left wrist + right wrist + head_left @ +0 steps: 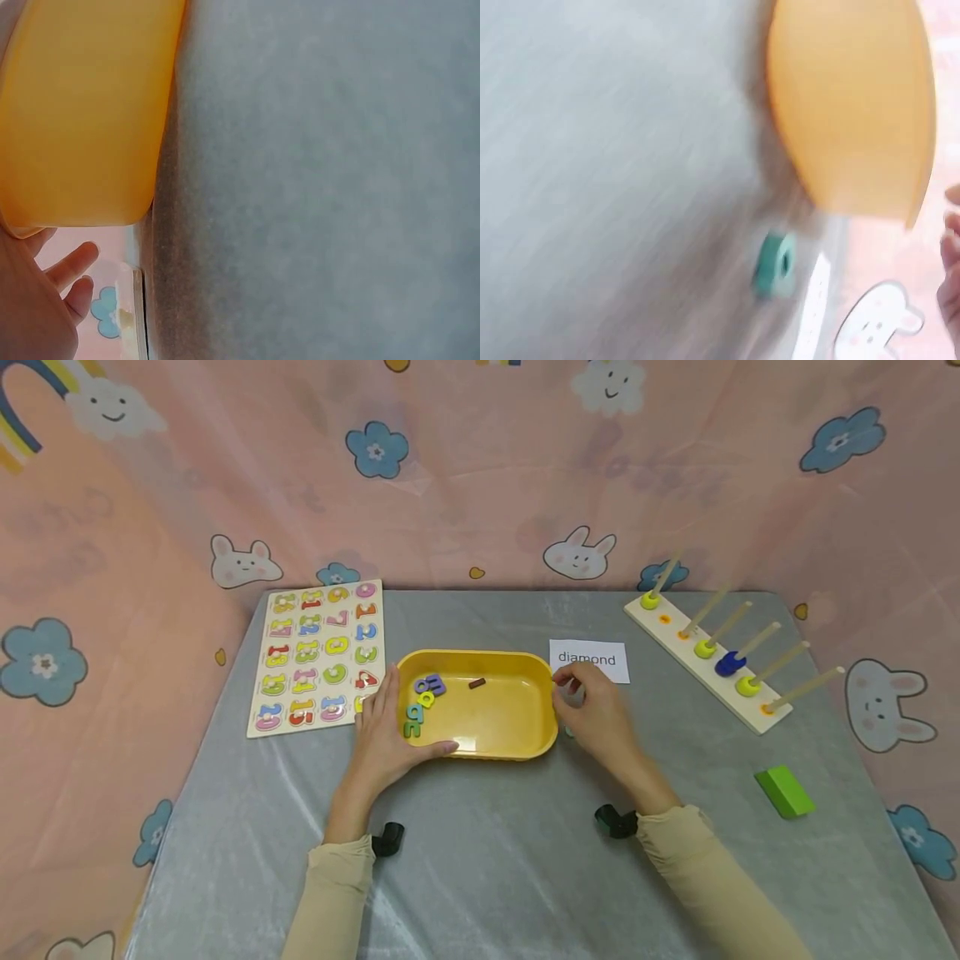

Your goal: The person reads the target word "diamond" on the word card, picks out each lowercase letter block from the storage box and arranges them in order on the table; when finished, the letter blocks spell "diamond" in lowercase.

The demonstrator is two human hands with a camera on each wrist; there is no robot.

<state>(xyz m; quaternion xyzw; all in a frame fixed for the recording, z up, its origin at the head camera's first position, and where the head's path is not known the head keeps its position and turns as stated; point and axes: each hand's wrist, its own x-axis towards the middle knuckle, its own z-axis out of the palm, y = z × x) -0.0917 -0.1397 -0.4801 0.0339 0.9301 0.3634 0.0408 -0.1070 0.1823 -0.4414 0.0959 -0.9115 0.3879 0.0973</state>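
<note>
A yellow tray (510, 710) lies in the middle of the table. Colourful letters cluster at its left end: a purple m (433, 683), a yellow letter (426, 699), a teal letter (415, 714) and a green n (412, 729) among them. One small brown bar-shaped piece (477, 683) lies apart. My left hand (382, 731) rests at the tray's near left corner, thumb along the front rim and fingers outstretched. Bent fingers bring my right hand (596, 714) to the right rim; whether they pinch anything I cannot tell. Below it, a teal piece (775, 266) sits on the cloth.
Behind my right hand lies a white card (607, 672) printed "diamond". A wooden number puzzle board (318, 660) flanks the tray on the left. Over at the right are a peg board (682, 643) with upright sticks and rings, and a green block (785, 792).
</note>
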